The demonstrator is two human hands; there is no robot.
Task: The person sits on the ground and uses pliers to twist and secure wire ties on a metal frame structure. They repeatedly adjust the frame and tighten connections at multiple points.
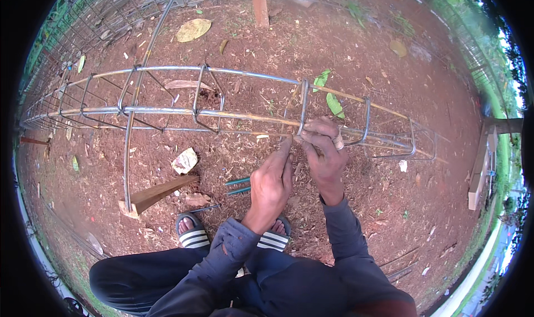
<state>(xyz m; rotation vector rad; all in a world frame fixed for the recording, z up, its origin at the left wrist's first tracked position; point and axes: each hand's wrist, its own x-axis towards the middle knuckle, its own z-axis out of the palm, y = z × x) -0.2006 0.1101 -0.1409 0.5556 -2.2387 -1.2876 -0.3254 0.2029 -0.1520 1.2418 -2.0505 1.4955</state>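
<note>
Both hands, left [271,183] and right [325,150], pinching thin wire on ribbed steel cage [222,114].

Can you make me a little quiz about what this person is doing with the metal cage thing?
1. True or false: both hands meet at the same joint of the rebar cage.
2. Which hand wears a ring? A) left hand B) right hand C) neither
3. Fill in: the near end of the cage rests on a ______ block.

Key
1. True: the fingertips of both hands come together where an upright stirrup crosses a long bar.
2. B: the ring is on the right hand.
3. Wooden; it lies on the red dirt ground by the striped sandals.
</note>
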